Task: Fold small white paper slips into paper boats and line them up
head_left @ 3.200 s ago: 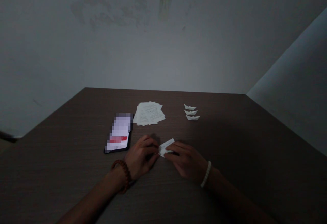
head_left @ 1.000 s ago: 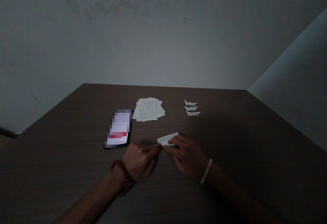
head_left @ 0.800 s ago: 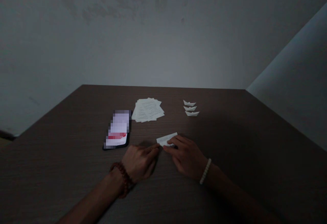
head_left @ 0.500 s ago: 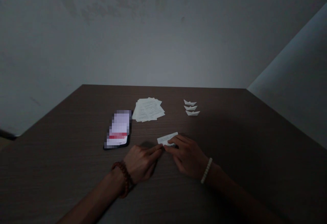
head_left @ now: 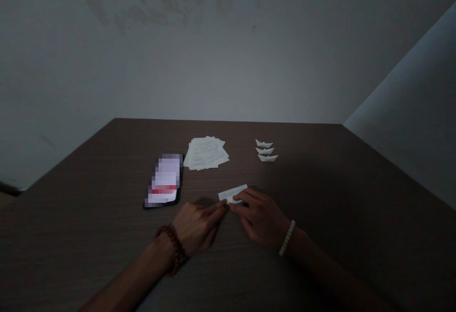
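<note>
**Object counts on the counter**

One counter (head_left: 320, 217) carries all items. Two hands: one left hand (head_left: 195, 226) and one right hand (head_left: 261, 217), each wrist with one bead bracelet. One folded paper slip (head_left: 232, 193) lies at the fingertips. Three paper boats (head_left: 265, 151) stand in one row at 1 o'clock from the slip. One stack of loose sheets (head_left: 206, 153) lies at 11 o'clock; its sheet number cannot be told. One phone (head_left: 164, 181) lies at 9 o'clock.
</note>
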`<state>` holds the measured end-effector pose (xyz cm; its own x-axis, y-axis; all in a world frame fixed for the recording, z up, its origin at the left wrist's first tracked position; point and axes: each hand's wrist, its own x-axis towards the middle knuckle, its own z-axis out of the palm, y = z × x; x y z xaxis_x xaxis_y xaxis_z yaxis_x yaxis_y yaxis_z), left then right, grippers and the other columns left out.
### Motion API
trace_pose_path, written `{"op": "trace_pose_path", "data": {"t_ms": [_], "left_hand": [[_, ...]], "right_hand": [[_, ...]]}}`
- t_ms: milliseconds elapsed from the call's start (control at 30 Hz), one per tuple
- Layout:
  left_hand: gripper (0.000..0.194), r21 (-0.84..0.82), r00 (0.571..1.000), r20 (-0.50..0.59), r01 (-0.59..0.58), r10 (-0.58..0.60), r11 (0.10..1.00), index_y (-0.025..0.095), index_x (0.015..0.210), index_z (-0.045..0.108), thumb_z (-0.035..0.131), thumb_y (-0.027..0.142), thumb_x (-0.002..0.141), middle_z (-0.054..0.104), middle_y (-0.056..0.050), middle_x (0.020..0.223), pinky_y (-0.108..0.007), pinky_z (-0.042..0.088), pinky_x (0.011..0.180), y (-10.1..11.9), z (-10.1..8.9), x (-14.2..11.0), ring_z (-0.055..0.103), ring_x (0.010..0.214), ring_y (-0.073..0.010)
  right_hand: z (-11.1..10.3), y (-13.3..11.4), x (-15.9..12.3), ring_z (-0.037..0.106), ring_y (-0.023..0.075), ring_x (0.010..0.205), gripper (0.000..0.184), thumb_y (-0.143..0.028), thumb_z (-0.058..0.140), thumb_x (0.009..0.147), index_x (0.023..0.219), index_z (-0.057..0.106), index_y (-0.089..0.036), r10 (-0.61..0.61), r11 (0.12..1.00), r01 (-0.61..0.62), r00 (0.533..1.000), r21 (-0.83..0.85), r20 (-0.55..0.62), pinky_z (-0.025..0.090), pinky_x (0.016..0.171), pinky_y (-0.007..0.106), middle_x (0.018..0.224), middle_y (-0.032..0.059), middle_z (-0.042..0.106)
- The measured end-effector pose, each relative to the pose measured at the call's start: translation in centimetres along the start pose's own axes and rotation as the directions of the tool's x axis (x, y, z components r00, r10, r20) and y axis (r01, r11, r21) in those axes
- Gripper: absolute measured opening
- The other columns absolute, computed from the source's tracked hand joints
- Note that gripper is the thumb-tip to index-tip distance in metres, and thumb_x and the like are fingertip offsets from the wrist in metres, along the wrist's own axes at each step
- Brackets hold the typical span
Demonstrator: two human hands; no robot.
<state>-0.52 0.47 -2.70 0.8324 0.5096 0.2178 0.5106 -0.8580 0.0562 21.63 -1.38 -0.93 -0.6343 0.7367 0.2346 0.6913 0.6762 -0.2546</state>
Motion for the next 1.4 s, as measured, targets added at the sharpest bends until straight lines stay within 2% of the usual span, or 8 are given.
{"op": "trace_pose_path", "data": {"t_ms": [233,467,633,867,1200,1400], "left_hand": [[0.044,-0.002,0.997,0.056,0.046,-0.046,0.999,0.014,0.123,0.048,0.043,0.014,0.079,0.059,-0.012,0.126,-0.032,0.053,0.053,0.23,-0.29,0.35,0.068,0.071,-0.0208],[0.028,0.053,0.999,-0.039,0.015,-0.013,0.998,0.013,0.105,0.058,0.041,0.016,0.083,0.063,-0.012,0.119,-0.034,0.053,0.049,0.14,-0.04,0.00,0.068,0.065,-0.0210],[0.035,0.027,0.999,-0.014,-0.034,0.034,0.999,0.014,0.115,0.054,0.042,0.015,0.082,0.060,-0.012,0.125,-0.034,0.054,0.051,-0.04,0.17,0.04,0.069,0.069,-0.0208],[0.043,-0.013,0.999,0.032,0.017,-0.016,1.000,0.015,0.121,0.050,0.044,0.013,0.079,0.062,-0.010,0.123,-0.032,0.055,0.055,0.10,-0.11,0.26,0.069,0.072,-0.0204],[0.034,0.009,0.998,-0.041,-0.040,0.041,0.999,0.014,0.114,0.055,0.043,0.016,0.082,0.065,-0.009,0.118,-0.031,0.054,0.054,0.21,-0.14,0.20,0.069,0.071,-0.0202],[0.031,0.006,0.998,-0.054,0.045,-0.045,0.999,0.016,0.110,0.057,0.044,0.016,0.082,0.068,-0.006,0.111,-0.030,0.052,0.051,0.31,-0.05,0.28,0.069,0.067,-0.0195]], "right_hand": [[0.28,0.04,-0.03,0.048,0.0208,0.101,0.032,-0.007,0.052,0.079,0.108,0.061,-0.018,-0.006,1.000,0.006,1.000,0.008,-0.014,0.044,0.089,0.033,0.107,0.0080,0.058],[0.17,0.07,-0.03,0.049,0.0208,0.100,0.035,-0.006,0.052,0.077,0.108,0.061,-0.018,-0.008,1.000,0.008,1.000,0.007,-0.014,0.045,0.087,0.033,0.106,0.0076,0.058],[0.16,0.13,-0.10,0.049,0.0210,0.100,0.035,-0.005,0.053,0.076,0.107,0.061,-0.017,-0.010,1.000,0.010,1.000,0.016,-0.019,0.045,0.086,0.034,0.105,0.0079,0.058],[0.30,0.16,-0.11,0.048,0.0215,0.101,0.035,-0.005,0.052,0.077,0.109,0.060,-0.017,-0.012,1.000,0.012,1.000,0.020,-0.025,0.044,0.087,0.035,0.105,0.0084,0.058],[0.25,0.10,-0.04,0.048,0.0212,0.100,0.037,-0.005,0.052,0.077,0.110,0.060,-0.018,0.000,1.000,0.000,1.000,0.001,-0.002,0.044,0.086,0.034,0.105,0.0081,0.057],[0.14,0.01,-0.04,0.048,0.0208,0.101,0.037,-0.005,0.052,0.076,0.110,0.060,-0.018,-0.003,1.000,0.003,1.000,0.010,-0.005,0.043,0.086,0.034,0.106,0.0078,0.057]]}}
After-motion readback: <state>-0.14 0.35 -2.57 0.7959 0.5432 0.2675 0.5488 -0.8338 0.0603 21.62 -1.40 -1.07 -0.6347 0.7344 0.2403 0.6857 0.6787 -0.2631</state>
